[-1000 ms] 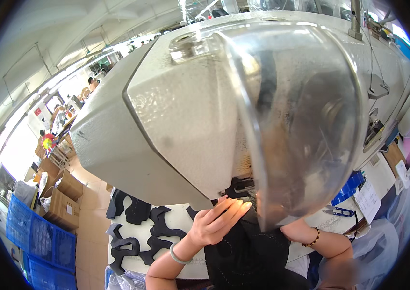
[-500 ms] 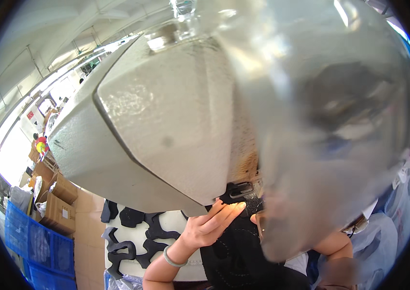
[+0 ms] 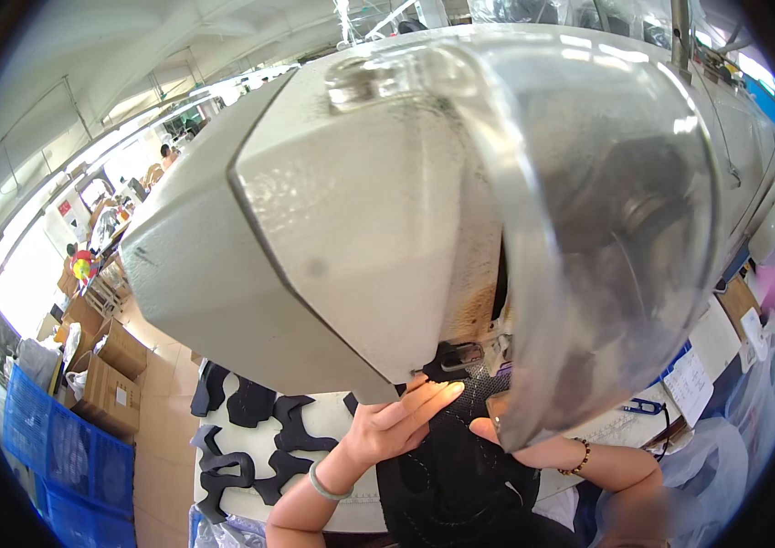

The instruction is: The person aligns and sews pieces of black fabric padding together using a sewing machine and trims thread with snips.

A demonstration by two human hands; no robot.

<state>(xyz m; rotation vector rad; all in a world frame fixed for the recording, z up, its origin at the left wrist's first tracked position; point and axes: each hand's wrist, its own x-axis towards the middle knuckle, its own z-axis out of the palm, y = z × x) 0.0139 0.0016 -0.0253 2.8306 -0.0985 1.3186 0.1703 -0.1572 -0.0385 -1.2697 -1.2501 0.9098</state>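
Note:
The light grey sewing machine head (image 3: 360, 210) fills the middle of the view, with a curved clear plastic guard (image 3: 625, 265) at its right. Below it, a black fabric piece (image 3: 460, 484) with pale stitch lines lies under the presser foot area (image 3: 462, 356). My left hand (image 3: 401, 422) has its fingers closed together on the fabric's left edge, fingertips close to the foot. My right hand (image 3: 533, 447) rests on the fabric's right side, thumb pointing toward the left hand; the guard's lower edge blurs and hides its other fingers.
Several black cut pieces (image 3: 291, 425) lie on the white table (image 3: 332, 416) to the left. Blue plastic crates (image 3: 68, 447) and cardboard boxes (image 3: 109, 388) stand on the floor beyond. At right are a paper sheet (image 3: 687, 388), a blue-handled tool (image 3: 645, 405) and clear plastic bags (image 3: 716, 484).
The view has shifted, so the machine head and guard sit differently and the guard looks sharper. More of my right forearm and the right-hand table shows. My hands stay at the fabric.

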